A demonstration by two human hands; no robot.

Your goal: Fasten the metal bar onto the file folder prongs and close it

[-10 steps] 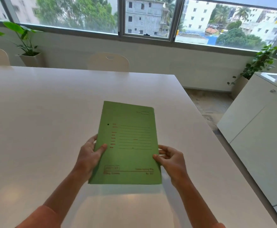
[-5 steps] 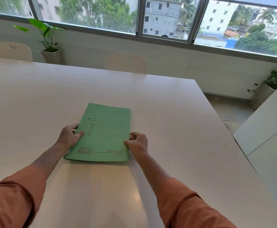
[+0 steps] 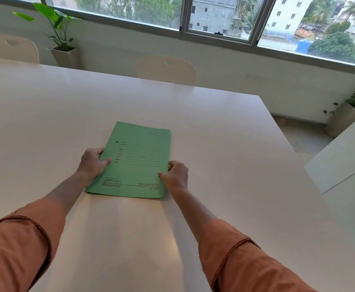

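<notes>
Closed green card file folder (image 3: pixel 137 163) flat on white surface (image 3: pixel 225 157), mid-surface, nearer right edge. Left hand (image 3: pixel 93 163) fingers pinching folder's left edge; right hand (image 3: pixel 175 175) fingers pinching right edge.

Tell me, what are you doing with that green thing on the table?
A person is holding a green file folder that lies flat and closed on a big white table. The left hand grips its left edge and the right hand grips its right edge. No metal bar or prongs show, since the cover hides whatever is inside.
</notes>
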